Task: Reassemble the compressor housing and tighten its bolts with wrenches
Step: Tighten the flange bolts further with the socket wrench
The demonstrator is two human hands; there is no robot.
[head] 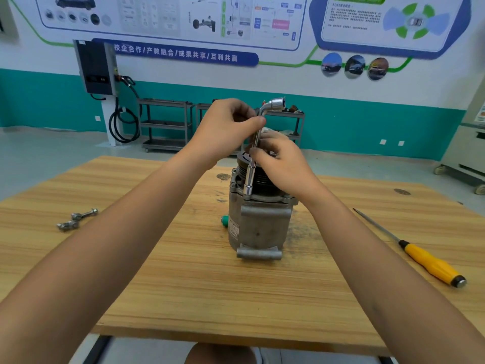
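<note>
Room: workshop classroom, teal-and-white wall [341,119] with posters, and a wooden table [183,285] out front
Where the part is: compressor [258,227] stands upright mid-table, pulley [263,181] end up, well apart from everything else on the table
Tool: L-shaped socket wrench [251,169] standing near vertical, lower socket seated on the flange [267,199] at the near-left corner; the bolt head under it is hidden
Left hand [225,130]: thumb and fingers pinching the wrench just below the bend
Right hand [283,161]: fingers curled in and pinching the shaft about halfway down, over the pulley
Part vs grip: neither hand holds the housing itself, both are on the tool directly above it
Handling guess: cast metal body, looks heavy and rigid, so it'll probably sit put for light spinning, but I'd brace the body low down once real torque goes on, since it's tall and could tip or twist
Loose bits: two bolts [76,219] lying at the left, yellow-handled screwdriver [430,264] at the right
Progress guess: running a flange bolt down, with more to fit
</note>
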